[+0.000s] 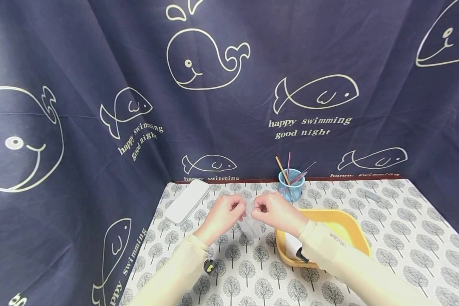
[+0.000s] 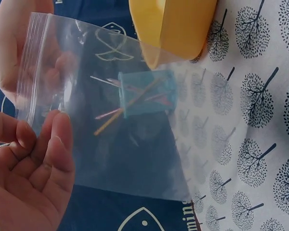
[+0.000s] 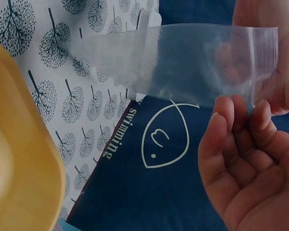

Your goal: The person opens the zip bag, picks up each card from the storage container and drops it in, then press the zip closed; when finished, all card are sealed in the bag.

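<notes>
Between both hands hangs a clear zip-top plastic bag (image 2: 125, 159), its zip edge up at the fingers and its body hanging below them over the table. My left hand (image 1: 225, 212) pinches one end of the zip edge between thumb and curled fingers. The other end is pinched in the same way by my right hand (image 1: 277, 210). In the right wrist view the bag (image 3: 183, 57) looks flat, with nothing visible inside. The pen cup (image 2: 147, 94) and its pencils show through the film in the left wrist view, behind the bag.
Under my right forearm stands a yellow basin (image 1: 353, 219) holding a white thing with a black end (image 1: 293, 246). A white box (image 1: 187, 202) lies at the back left, a small black-and-yellow item (image 1: 209, 266) by the left sleeve. A grey piece (image 1: 373, 196) lies back right, before a navy curtain.
</notes>
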Available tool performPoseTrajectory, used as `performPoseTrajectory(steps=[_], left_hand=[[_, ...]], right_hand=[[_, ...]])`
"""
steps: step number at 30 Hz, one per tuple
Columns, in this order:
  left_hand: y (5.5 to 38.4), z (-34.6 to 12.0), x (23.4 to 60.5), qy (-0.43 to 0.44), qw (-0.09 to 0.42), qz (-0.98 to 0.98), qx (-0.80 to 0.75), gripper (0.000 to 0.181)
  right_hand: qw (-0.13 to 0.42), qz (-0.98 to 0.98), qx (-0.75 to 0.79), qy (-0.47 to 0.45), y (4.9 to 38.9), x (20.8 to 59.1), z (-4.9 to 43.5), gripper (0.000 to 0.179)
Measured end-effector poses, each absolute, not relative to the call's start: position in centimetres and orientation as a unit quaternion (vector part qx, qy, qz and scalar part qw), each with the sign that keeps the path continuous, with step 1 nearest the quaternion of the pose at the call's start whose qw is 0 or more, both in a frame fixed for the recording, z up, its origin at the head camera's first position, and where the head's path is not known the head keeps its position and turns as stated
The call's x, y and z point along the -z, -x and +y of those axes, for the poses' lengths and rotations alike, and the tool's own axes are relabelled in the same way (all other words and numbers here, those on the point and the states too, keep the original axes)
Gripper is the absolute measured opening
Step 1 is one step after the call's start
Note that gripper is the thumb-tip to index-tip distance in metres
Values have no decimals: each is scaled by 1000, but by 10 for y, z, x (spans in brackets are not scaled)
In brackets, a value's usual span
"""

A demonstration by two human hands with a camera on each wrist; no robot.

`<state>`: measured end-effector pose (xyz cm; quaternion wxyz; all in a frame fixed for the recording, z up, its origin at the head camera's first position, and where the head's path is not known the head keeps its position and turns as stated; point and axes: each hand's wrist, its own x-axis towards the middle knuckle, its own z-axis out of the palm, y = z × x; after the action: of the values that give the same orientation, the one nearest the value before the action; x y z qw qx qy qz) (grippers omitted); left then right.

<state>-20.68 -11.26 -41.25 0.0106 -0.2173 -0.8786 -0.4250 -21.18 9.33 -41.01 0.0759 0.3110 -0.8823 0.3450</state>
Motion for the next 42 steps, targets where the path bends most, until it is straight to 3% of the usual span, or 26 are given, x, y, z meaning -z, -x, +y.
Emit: performPoseTrajectory(steps=[12, 42], left_hand=[[207, -117, 414, 233, 8, -877, 420, 25], [203, -121, 414, 231, 33, -890, 391, 35]], right_hand=[[72, -880, -332, -332, 212, 409, 96, 30], [151, -907, -304, -249, 223, 405, 100, 29]])
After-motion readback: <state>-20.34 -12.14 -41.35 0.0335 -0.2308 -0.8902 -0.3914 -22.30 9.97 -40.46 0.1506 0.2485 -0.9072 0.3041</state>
